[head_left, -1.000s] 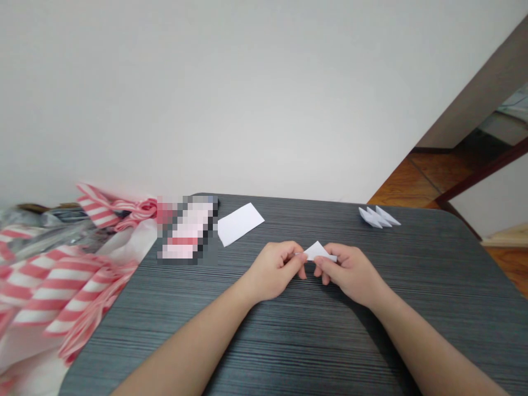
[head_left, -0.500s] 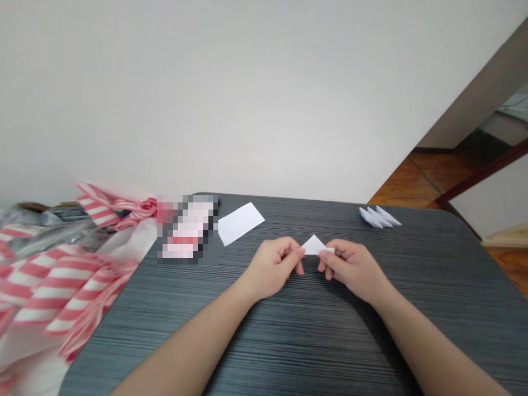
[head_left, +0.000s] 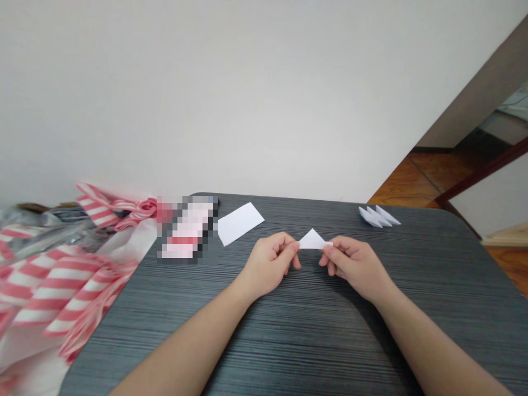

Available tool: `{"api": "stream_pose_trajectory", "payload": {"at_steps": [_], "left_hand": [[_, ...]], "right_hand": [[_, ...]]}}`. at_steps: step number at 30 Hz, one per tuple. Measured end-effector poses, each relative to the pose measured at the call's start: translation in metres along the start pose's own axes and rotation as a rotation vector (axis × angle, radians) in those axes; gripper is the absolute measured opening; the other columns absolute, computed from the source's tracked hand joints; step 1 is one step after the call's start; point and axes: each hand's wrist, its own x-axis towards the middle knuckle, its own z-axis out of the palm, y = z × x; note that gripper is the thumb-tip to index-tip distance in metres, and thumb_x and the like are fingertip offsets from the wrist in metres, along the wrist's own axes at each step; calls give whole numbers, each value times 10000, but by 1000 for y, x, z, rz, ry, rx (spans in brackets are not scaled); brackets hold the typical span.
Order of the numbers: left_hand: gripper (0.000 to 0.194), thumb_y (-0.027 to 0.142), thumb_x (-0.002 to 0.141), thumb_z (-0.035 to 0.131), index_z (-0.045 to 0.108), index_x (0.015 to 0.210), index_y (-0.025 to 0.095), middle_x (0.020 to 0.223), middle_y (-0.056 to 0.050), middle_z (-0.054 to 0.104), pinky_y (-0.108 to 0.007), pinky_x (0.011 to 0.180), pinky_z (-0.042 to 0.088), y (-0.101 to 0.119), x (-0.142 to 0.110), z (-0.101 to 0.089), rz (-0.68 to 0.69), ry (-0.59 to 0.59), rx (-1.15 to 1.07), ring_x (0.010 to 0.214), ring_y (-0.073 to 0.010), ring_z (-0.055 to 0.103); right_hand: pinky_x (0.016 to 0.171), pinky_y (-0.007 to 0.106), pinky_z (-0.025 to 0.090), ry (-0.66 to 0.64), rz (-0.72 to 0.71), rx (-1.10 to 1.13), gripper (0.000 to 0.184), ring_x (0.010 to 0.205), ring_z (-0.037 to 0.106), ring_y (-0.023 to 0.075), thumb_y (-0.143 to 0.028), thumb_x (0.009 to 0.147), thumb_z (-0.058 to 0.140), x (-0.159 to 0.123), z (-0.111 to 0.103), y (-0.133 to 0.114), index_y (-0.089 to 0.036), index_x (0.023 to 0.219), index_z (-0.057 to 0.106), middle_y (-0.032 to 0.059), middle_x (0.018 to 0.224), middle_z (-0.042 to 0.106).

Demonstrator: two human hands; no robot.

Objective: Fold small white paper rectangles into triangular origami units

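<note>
As it was pinched at its two ends, the folded white paper triangle (head_left: 312, 240) seemed to sit just above the tabletop (head_left: 289, 352), between the two hands. Its long edge ran almost level across the view, crosswise to the forearms, and its peak pointed away from the person, toward the far side of the tabletop. The left fingers (head_left: 289, 248) of the left hand (head_left: 268, 264) gripped the left end, and the right fingers (head_left: 335, 250) of the right hand (head_left: 358, 268) gripped the thin right tip the same way. Neither hand had released the paper, and neither was clearly nearer, though the peak sat slightly toward the left. Beyond the left hand, a plain white rectangular sheet of paper (head_left: 240, 224) lay flat on the tabletop, well apart from the fingers. Farther right, near the far edge, lay a small cluster of folded white paper pieces (head_left: 377, 216), overlapping in a row. Left of the sheet was an object hidden by pixelation (head_left: 187, 228), and past the tabletop's left edge lay a heaped red-and-white striped plastic bag (head_left: 53, 286).
</note>
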Motion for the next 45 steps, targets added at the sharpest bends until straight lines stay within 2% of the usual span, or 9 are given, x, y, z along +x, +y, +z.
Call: {"api": "stream_pose_trajectory", "payload": {"at_steps": [4,12,17,23,29,36,40,42,45], "left_hand": [[300,373,963,499,579,760,168,614,9,652,-191,469,376,-2,0,0,-7,28,-31,454,-78,473],[328,380,962,493,582,726,170,585,12,632,-197,469,370,0,0,1,2,33,4,454,-84,471],[311,375,957,502,585,739,170,607,9,648,-196,472,377,-1,1,1,5,38,-6,456,-82,481],[325,391,956,490,583,738,169,601,1,652,-197,465,369,-1,0,0,-5,41,-3,447,-85,480],[341,388,953,488,589,713,168,581,1,651,-203,480,381,1,0,-1,-8,32,37,445,-90,489],[311,363,954,490,584,736,163,617,-6,657,-200,485,380,1,0,0,19,-32,9,472,-91,499],[239,353,940,516,633,891,151,754,-31,703,-201,502,414,3,-1,0,37,-92,-71,518,-93,529],[214,337,919,554,658,953,152,798,-37,719,-201,519,426,3,-1,0,36,-114,-40,540,-97,547],[232,335,919,551,691,866,158,769,-31,712,-200,526,419,3,0,-1,30,-132,75,552,-100,556]], "right_hand": [[462,218,331,11,7,13,306,452,472,84,-383,959,550,1,-2,3,-173,774,675,-17,539,601],[550,234,407,37,-60,-45,284,525,536,104,-350,949,568,-1,-1,-3,-176,737,639,-12,582,615],[542,232,386,23,-44,-2,288,538,516,103,-382,953,567,-1,-1,-2,-173,773,651,-11,593,599],[473,229,319,-2,-35,160,422,494,448,98,-462,995,465,-1,-1,0,-172,753,653,-8,562,569],[557,248,410,52,-56,-27,279,543,527,116,-387,944,583,-1,-3,0,-181,766,643,-6,604,608],[589,263,436,74,-107,-145,271,578,560,135,-358,962,537,0,-3,3,-193,769,630,1,638,623],[614,264,444,61,-167,-262,239,603,583,141,-316,955,542,-2,-2,-1,-200,777,652,-5,638,626],[614,262,449,35,-193,-289,232,609,595,142,-300,949,546,-2,0,-3,-203,772,660,-6,639,631],[617,270,470,19,-219,-289,168,628,621,154,-308,931,577,-3,2,-1,-210,835,675,5,686,664]]}}
